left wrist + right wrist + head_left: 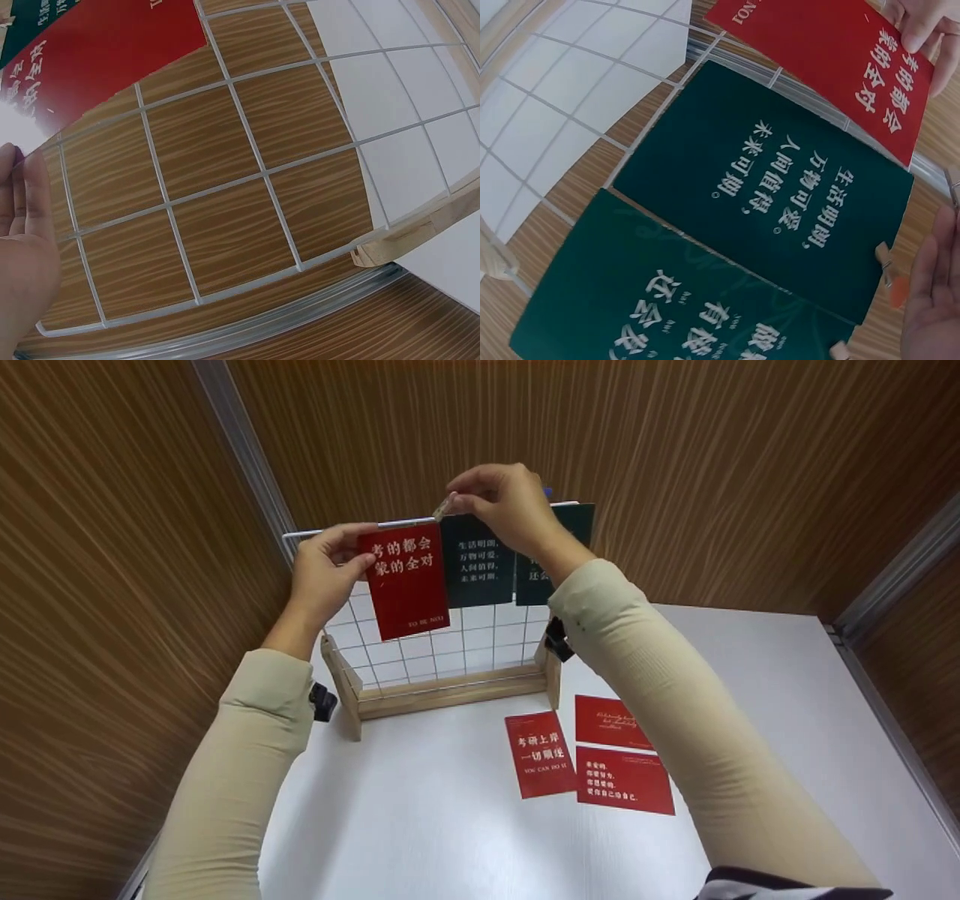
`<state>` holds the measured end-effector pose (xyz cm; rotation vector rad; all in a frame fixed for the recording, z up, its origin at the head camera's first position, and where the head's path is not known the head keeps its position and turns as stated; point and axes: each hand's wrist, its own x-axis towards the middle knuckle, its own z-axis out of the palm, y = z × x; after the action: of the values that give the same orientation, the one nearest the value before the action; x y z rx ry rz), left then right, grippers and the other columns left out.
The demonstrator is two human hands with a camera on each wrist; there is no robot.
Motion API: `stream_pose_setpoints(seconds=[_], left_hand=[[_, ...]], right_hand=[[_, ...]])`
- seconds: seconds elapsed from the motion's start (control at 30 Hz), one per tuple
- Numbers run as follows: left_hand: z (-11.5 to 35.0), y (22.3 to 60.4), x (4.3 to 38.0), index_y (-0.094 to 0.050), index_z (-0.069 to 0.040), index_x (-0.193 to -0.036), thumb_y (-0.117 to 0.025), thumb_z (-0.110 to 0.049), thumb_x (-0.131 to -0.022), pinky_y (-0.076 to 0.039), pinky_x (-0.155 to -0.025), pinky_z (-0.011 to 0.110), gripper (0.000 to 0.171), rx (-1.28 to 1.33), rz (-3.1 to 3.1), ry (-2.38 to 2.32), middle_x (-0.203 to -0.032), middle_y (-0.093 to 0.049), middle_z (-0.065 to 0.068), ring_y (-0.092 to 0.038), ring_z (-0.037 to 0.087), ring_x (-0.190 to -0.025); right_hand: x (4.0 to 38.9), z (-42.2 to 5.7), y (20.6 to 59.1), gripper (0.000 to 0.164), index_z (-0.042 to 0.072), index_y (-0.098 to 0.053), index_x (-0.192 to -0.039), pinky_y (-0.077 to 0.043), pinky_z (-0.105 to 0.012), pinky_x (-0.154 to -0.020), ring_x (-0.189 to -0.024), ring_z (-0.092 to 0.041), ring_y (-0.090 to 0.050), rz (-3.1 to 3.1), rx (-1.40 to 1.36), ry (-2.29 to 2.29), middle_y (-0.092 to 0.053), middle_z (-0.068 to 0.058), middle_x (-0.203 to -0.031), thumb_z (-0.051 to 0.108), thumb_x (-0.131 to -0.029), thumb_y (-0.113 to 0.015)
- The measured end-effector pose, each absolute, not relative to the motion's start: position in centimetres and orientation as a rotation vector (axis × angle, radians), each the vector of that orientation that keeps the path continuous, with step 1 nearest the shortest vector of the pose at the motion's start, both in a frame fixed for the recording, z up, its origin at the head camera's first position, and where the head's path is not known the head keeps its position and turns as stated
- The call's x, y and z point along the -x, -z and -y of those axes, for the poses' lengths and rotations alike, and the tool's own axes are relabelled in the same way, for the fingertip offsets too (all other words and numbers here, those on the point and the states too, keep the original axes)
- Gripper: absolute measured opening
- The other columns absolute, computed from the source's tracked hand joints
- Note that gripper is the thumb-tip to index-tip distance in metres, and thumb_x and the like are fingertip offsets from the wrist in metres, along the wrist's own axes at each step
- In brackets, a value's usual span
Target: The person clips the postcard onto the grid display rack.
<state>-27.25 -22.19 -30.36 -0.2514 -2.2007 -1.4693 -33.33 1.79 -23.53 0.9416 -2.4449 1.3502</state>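
A red card (409, 585) with white lettering stands against the top rail of a white wire grid (420, 656), held at its upper left edge between the thumb and fingers of my left hand (322, 570). In the left wrist view that hand (30, 240) is at the card's edge. My right hand (514, 506) pinches a small wooden clothespin (445, 506) at the card's upper right corner. Beside it hang a dark green card (480, 577) and another green card (531, 589), partly hidden by my right forearm. A clothespin (885, 259) grips the nearer green card's top.
The grid stands in a wooden base (450, 694) on a white table (405, 802). On the table lie a red card (540, 765), a second one (626, 787) and a third (604, 720) partly under my right sleeve. Wood-patterned panels (675, 450) rise behind and at the sides.
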Motion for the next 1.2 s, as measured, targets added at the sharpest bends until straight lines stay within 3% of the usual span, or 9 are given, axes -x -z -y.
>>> stream_pose_setpoints(seconds=[0.43, 0.67, 1.03, 1.2], left_hand=[[22.0, 30.2, 27.3, -0.065, 0.000, -0.119, -0.061, 0.007, -0.088, -0.056, -0.070, 0.029, 0.032, 0.241, 2.138, 1.479, -0.103, -0.065, 0.017, -0.062, 0.022, -0.086], [21.7, 30.3, 27.4, -0.066, 0.000, -0.117, -0.063, 0.009, -0.086, -0.055, -0.064, 0.027, 0.032, 0.215, 2.104, 1.456, -0.100, -0.066, 0.017, -0.061, 0.019, -0.081], [20.7, 29.7, 26.5, -0.066, 0.003, -0.115, -0.062, 0.011, -0.086, -0.056, -0.065, 0.030, 0.031, 0.183, 2.060, 1.442, -0.100, -0.066, 0.020, -0.061, 0.024, -0.083], [20.0, 28.9, 25.4, -0.066, 0.003, -0.115, -0.062, 0.010, -0.086, -0.055, -0.065, 0.025, 0.030, 0.136, 2.077, 1.416, -0.101, -0.066, 0.020, -0.061, 0.024, -0.085]], right_hand=[[32.8, 0.1, 22.4, 0.020, 0.012, -0.068, -0.111, -0.047, -0.021, -0.086, -0.096, -0.010, -0.062, 2.621, -0.803, -1.193, -0.067, 0.002, -0.104, 0.018, -0.096, -0.057], [32.6, 0.5, 22.5, 0.019, 0.014, -0.070, -0.109, -0.049, -0.025, -0.084, -0.092, -0.011, -0.062, 2.638, -0.792, -1.175, -0.068, 0.002, -0.101, 0.018, -0.098, -0.055], [32.6, 1.0, 22.5, 0.019, 0.013, -0.071, -0.107, -0.048, -0.026, -0.086, -0.091, -0.011, -0.063, 2.643, -0.824, -1.150, -0.069, 0.002, -0.098, 0.019, -0.097, -0.056], [32.6, 1.2, 22.5, 0.020, 0.014, -0.072, -0.107, -0.049, -0.026, -0.086, -0.091, -0.012, -0.063, 2.660, -0.821, -1.138, -0.069, 0.002, -0.098, 0.021, -0.097, -0.056]])
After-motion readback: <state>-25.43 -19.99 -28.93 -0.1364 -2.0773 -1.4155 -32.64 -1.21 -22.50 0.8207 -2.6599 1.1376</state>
